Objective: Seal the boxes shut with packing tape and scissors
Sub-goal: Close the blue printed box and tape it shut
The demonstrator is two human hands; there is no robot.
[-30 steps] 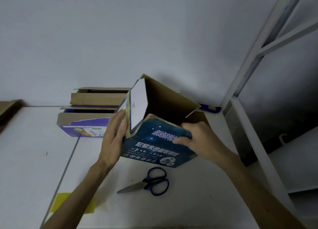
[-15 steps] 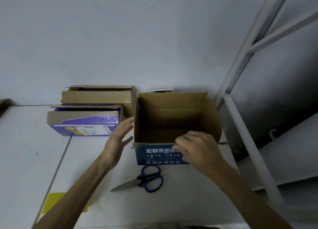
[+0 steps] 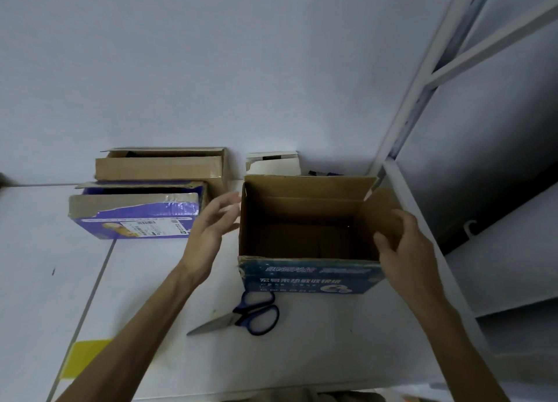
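Brown open box point(image 3: 308, 277), right hand point(image 3: 404, 250) fingers round its flap point(image 3: 382, 214), tips hidden; left hand point(image 3: 211, 226) fingers apart alongside.

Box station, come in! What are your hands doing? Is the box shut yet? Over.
Left hand open beside the blue printed cardboard box. Right hand grips its right flap. Box top open, untaped. Blue-handled scissors lying in front.

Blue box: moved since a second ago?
Yes. The blue box was tipped up; now it stands flat on the table, front face just behind the scissors.
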